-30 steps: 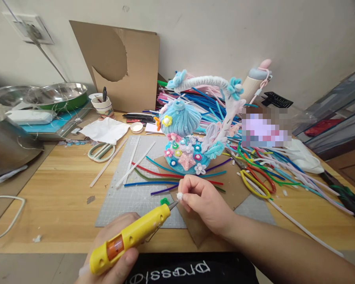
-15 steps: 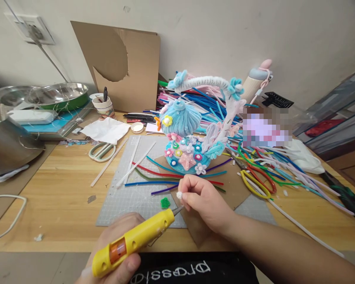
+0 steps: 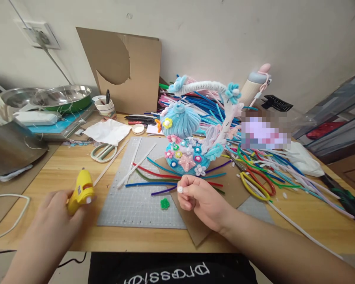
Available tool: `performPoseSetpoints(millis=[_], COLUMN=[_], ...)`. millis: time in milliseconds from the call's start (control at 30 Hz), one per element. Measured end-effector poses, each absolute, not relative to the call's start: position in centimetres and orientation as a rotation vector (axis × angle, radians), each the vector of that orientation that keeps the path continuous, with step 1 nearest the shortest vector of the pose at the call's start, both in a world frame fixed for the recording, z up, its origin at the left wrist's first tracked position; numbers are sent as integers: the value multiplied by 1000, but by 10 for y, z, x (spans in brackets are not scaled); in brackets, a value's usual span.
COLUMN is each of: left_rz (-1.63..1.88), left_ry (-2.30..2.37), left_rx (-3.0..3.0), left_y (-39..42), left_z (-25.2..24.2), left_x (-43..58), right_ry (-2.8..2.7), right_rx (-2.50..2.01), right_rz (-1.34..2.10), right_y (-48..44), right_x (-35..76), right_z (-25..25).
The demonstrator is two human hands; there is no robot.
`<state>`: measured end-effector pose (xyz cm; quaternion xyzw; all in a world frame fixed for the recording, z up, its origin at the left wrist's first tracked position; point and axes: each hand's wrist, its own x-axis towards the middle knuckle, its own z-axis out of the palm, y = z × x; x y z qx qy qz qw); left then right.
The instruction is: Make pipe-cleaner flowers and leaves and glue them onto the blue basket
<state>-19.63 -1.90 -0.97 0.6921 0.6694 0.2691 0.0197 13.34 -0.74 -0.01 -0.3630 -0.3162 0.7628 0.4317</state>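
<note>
My left hand [image 3: 59, 217] grips a yellow hot glue gun [image 3: 80, 191] over the left part of the table. Between the fingertips of my right hand [image 3: 199, 201] is a small white pom-pom [image 3: 180, 189]. Just left of that hand, a small green flower [image 3: 165, 204] lies on the grey cutting mat [image 3: 130, 215]. Behind it stands a light-blue fuzzy craft piece [image 3: 180, 122] decorated with coloured flowers, a pink star and a white curved arm. Several coloured pipe cleaners [image 3: 154, 184] fan out across the mat in front of its base.
Yellow-and-orange-handled scissors [image 3: 256, 185] and many loose pipe cleaners [image 3: 284, 165] lie on the right. Pale-handled scissors [image 3: 104, 153] and a white tissue [image 3: 108, 131] are at left-centre. A cut cardboard sheet [image 3: 144, 75] leans on the wall. A metal pot [image 3: 14, 146] stands far left.
My left hand has carried the glue gun away from my right hand, to the left, and its nozzle no longer points at the pom-pom. My right hand stays nearly in place.
</note>
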Motion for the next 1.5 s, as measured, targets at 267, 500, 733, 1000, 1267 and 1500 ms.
performPoseSetpoints(millis=[267, 500, 733, 1000, 1267, 1500], left_rz=[534, 441, 585, 1007, 1055, 1101], left_ry=[2359, 1212, 1221, 918, 838, 780], left_rx=[2404, 2274, 2269, 1867, 1972, 2070], left_y=[-25, -28, -17, -31, -35, -38], left_z=[-3, -12, -20, 10, 22, 24], left_x=[-162, -64, -51, -47, -48, -52], right_ry=[-864, -943, -964, -1374, -1864, -2041], right_rx=[-948, -1043, -1067, -1046, -697, -540], right_rz=[1846, 1786, 1766, 1522, 822, 594], right_y=[-7, -5, -3, -12, -21, -21], right_x=[132, 131, 133, 135, 141, 145], right_z=[-4, -9, -12, 0, 3, 9])
